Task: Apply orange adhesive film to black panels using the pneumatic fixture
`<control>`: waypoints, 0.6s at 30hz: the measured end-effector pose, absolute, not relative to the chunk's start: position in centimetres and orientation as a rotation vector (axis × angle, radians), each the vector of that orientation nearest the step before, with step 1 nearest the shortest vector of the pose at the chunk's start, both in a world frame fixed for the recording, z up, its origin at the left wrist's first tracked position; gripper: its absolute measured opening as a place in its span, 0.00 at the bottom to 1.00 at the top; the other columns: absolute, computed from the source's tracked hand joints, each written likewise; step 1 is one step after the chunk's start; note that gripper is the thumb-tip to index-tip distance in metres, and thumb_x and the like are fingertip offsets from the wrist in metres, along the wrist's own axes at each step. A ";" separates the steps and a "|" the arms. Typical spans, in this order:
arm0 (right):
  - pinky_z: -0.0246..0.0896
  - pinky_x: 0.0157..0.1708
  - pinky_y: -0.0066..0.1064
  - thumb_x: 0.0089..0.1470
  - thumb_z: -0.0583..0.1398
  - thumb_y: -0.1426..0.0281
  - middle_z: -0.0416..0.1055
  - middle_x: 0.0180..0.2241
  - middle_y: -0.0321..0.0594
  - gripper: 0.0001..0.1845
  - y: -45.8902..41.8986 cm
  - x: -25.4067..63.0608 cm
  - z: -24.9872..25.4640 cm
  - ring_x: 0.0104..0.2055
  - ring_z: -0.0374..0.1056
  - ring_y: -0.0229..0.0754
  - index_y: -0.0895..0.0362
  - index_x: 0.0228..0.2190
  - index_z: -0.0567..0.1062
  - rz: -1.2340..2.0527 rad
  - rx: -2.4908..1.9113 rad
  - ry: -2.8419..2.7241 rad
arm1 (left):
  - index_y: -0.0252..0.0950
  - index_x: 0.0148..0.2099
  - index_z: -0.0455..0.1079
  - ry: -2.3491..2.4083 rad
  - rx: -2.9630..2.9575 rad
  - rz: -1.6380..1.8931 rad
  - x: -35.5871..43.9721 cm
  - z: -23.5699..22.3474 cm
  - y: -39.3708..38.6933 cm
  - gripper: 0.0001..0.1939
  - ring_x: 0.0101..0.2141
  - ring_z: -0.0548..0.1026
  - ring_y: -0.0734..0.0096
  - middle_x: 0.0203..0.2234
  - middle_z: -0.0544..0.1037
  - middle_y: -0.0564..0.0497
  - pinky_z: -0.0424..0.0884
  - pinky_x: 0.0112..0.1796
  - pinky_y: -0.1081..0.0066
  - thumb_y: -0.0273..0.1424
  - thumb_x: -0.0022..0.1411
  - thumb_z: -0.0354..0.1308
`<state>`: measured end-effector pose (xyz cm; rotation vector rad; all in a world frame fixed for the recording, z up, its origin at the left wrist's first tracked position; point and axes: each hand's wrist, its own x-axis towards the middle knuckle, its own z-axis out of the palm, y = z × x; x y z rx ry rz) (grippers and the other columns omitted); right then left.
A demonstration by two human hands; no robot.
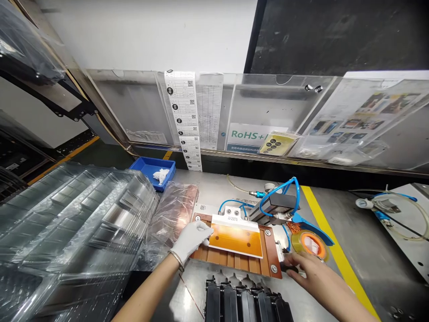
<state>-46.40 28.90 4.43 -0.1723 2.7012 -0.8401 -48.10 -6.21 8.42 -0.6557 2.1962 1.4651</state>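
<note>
In the middle of the bench lies a copper-brown ribbed fixture (pixel 271 243) with screws at its corners. Over it sits a white plate with a glossy orange face (pixel 234 238), labelled JJ-25070 on its upper part. My left hand (pixel 191 240), in a white glove, has its fingers closed at the left edge of this plate. At the fixture's right end, my bare right hand (pixel 306 268) has thumb and fingers curled round a small black handle (pixel 288 268), partly hidden. Just in front of the fixture stand several black plastic parts (pixel 246 304) in a row.
Stacked clear plastic trays (pixel 110 223) fill the left side. Behind them is a blue bin (pixel 150 169) with a white crumpled item. A pneumatic cylinder (pixel 279 205) with blue hoses stands behind the fixture. A tape roll (pixel 310 245) lies right, near a yellow floor-style stripe (pixel 338 250).
</note>
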 end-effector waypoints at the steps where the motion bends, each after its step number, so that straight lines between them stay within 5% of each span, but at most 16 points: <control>1: 0.65 0.37 0.41 0.46 0.56 0.62 0.76 0.35 0.42 0.10 29.4 -46.0 3.9 0.39 0.72 0.53 0.48 0.28 0.77 -0.838 -0.232 2.699 | 0.37 0.27 0.65 2.197 -0.657 1.463 -48.1 8.3 -6.3 0.08 0.12 0.51 0.81 0.13 0.71 0.58 0.47 0.18 0.73 0.34 0.55 0.57; 11: 0.68 0.38 0.41 0.54 0.53 0.63 0.76 0.40 0.43 0.13 29.3 -46.5 4.0 0.43 0.73 0.53 0.49 0.35 0.76 -0.801 -0.272 2.765 | 0.37 0.27 0.63 2.283 -0.594 1.442 -47.9 8.8 -5.8 0.09 0.16 0.62 0.77 0.14 0.71 0.58 0.57 0.22 0.75 0.34 0.58 0.56; 18: 0.66 0.49 0.46 0.59 0.51 0.51 0.73 0.50 0.42 0.20 28.0 -40.9 6.7 0.53 0.68 0.54 0.46 0.45 0.72 -0.990 -0.124 2.832 | 0.40 0.32 0.63 2.589 -0.645 1.353 -44.9 10.6 -7.4 0.13 0.25 0.69 0.71 0.22 0.69 0.58 0.63 0.31 0.70 0.43 0.59 0.56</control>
